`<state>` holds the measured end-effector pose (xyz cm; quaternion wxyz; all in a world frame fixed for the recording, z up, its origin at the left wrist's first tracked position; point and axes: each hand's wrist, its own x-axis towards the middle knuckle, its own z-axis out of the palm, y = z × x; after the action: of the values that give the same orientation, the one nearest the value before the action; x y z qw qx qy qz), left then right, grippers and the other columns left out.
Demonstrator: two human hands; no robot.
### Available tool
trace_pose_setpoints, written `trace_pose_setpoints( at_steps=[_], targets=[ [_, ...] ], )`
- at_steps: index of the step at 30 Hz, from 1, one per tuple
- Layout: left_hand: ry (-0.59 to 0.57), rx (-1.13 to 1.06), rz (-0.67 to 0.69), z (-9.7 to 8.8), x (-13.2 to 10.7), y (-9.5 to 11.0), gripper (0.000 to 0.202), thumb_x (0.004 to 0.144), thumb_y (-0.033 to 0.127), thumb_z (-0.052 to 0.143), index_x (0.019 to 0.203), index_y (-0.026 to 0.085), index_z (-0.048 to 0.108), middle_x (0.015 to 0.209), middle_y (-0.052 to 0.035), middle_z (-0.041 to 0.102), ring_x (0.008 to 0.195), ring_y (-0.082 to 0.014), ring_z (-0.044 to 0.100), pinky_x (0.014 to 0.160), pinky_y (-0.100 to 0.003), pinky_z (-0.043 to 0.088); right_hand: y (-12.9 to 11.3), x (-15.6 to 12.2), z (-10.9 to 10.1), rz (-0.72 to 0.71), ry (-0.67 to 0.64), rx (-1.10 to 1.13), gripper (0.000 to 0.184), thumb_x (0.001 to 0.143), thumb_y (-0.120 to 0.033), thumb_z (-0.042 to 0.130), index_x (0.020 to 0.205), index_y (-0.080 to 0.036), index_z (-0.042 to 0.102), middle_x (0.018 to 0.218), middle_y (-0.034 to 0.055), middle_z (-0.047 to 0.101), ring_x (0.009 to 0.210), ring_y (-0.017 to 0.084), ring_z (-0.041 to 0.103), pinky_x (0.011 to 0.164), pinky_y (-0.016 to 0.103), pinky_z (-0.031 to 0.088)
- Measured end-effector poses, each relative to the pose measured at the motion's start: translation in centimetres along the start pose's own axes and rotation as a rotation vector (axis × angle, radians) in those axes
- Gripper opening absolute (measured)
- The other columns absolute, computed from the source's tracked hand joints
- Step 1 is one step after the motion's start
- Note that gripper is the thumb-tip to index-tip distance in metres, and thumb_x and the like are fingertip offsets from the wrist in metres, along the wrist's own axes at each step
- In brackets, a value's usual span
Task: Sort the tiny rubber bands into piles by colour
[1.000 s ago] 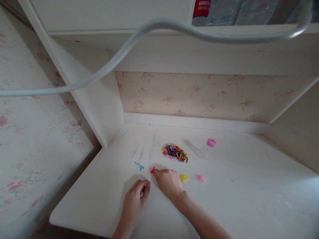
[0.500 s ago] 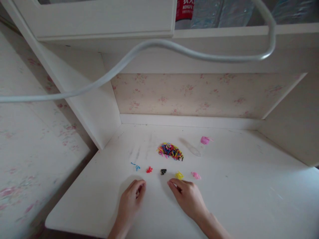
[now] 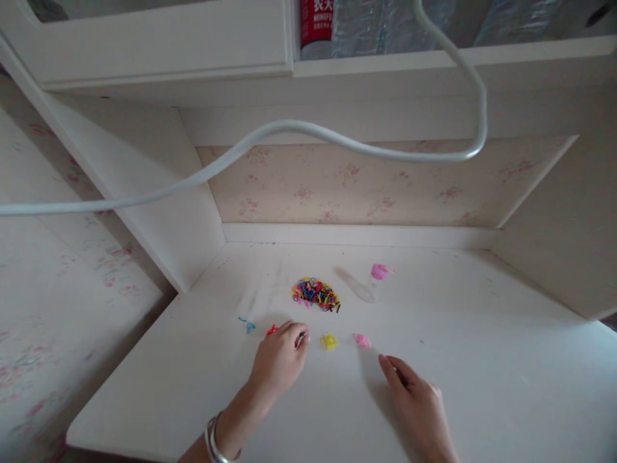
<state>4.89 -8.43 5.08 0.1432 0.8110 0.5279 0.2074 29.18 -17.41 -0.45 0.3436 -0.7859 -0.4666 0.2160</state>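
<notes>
My left hand (image 3: 282, 357) is closed in a pinch on the spot of the black rubber bands, which it mostly hides; a dark bit shows at its fingertips. Beside its knuckles lies a partly covered red bunch (image 3: 272, 329), with a few blue rubber bands (image 3: 248, 325) farther left. My right hand (image 3: 417, 395) is also pinched, just right of and nearer than the pink rubber bands (image 3: 362, 341); whatever its fingers hold is too small to make out. Between the hands sits a yellow bunch (image 3: 328, 341). Behind them is a mixed heap of coloured rubber bands (image 3: 315, 294).
A clear container with a pink top (image 3: 380, 272) stands at the back of the white desk (image 3: 482, 321). A white cable (image 3: 308, 127) crosses in front of the shelf. Bottles in plastic wrap (image 3: 385, 29) are stored above.
My left hand has moved forward and right, from below the red bunch onto the black one. My right hand has shifted right, away from the yellow bunch. The camera view has moved slightly.
</notes>
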Motion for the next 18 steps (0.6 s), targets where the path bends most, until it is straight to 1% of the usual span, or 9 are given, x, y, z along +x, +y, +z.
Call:
trace_pose_setpoints(
  at_steps=[3, 6, 9, 11, 13, 16, 18],
  targets=[
    [-0.034, 0.076, 0.056, 1.0, 2.8, 1.2, 0.019, 0.088, 0.03, 0.048, 0.099, 0.025, 0.062, 0.095, -0.0002, 0.067, 0.078, -0.0131, 0.062, 0.071, -0.024, 0.045, -0.2, 0.0, 0.3, 0.0, -0.012, 0.004, 0.05, 0.083, -0.061, 0.04, 0.087, -0.022, 0.071, 0.06, 0.0006, 0.067, 0.054, 0.013, 0.059, 0.053, 0.018, 0.041],
    [-0.058, 0.166, 0.102, 2.1, 5.5, 2.1, 0.021, 0.089, 0.033, 0.045, 0.103, 0.027, 0.061, 0.101, -0.0008, 0.065, 0.085, -0.0149, 0.062, 0.07, -0.025, 0.045, -0.2, 0.1, 0.3, -0.008, -0.016, 0.013, 0.049, 0.084, -0.059, 0.039, 0.087, -0.023, 0.071, 0.063, 0.0006, 0.067, 0.055, 0.013, 0.058, 0.053, 0.018, 0.039],
    [-0.07, 0.214, 0.151, 3.2, 7.9, 2.8, 0.026, 0.092, 0.033, 0.039, 0.109, 0.027, 0.059, 0.106, -0.0024, 0.062, 0.089, -0.0162, 0.061, 0.07, -0.026, 0.045, -0.2, 0.2, 0.3, -0.038, -0.032, 0.007, 0.048, 0.086, -0.058, 0.037, 0.087, -0.024, 0.07, 0.063, 0.0003, 0.067, 0.054, 0.012, 0.057, 0.052, 0.018, 0.038],
    [-0.08, 0.218, 0.181, 3.9, 9.2, 3.0, 0.028, 0.093, 0.033, 0.038, 0.109, 0.028, 0.059, 0.107, -0.003, 0.061, 0.089, -0.0167, 0.061, 0.068, -0.026, 0.044, -0.2, 0.2, 0.3, -0.054, -0.029, -0.008, 0.047, 0.086, -0.058, 0.037, 0.085, -0.024, 0.07, 0.061, -0.0001, 0.066, 0.053, 0.012, 0.056, 0.051, 0.019, 0.036],
    [-0.093, 0.212, 0.2, 4.3, 10.2, 3.0, 0.026, 0.092, 0.031, 0.039, 0.104, 0.027, 0.063, 0.103, -0.0031, 0.062, 0.084, -0.0165, 0.061, 0.066, -0.026, 0.044, -0.3, 0.3, 0.3, -0.062, -0.022, -0.018, 0.047, 0.086, -0.057, 0.037, 0.084, -0.024, 0.07, 0.059, -0.0006, 0.065, 0.052, 0.012, 0.055, 0.051, 0.019, 0.036],
    [-0.099, 0.201, 0.205, 4.6, 11.0, 2.8, 0.026, 0.091, 0.03, 0.042, 0.089, 0.025, 0.067, 0.097, -0.0036, 0.062, 0.077, -0.0157, 0.06, 0.063, -0.026, 0.043, -0.2, 0.4, 0.4, -0.066, -0.019, -0.013, 0.046, 0.087, -0.057, 0.037, 0.084, -0.024, 0.07, 0.059, -0.0007, 0.064, 0.052, 0.012, 0.054, 0.052, 0.019, 0.036],
    [-0.084, 0.192, 0.192, 4.6, 11.3, 2.6, 0.029, 0.091, 0.031, 0.041, 0.086, 0.023, 0.068, 0.096, -0.0043, 0.062, 0.077, -0.0158, 0.06, 0.064, -0.026, 0.042, -0.2, 0.4, 0.5, -0.069, -0.019, -0.007, 0.046, 0.087, -0.056, 0.037, 0.084, -0.024, 0.07, 0.059, -0.0005, 0.064, 0.052, 0.012, 0.054, 0.051, 0.019, 0.035]
  ],
)
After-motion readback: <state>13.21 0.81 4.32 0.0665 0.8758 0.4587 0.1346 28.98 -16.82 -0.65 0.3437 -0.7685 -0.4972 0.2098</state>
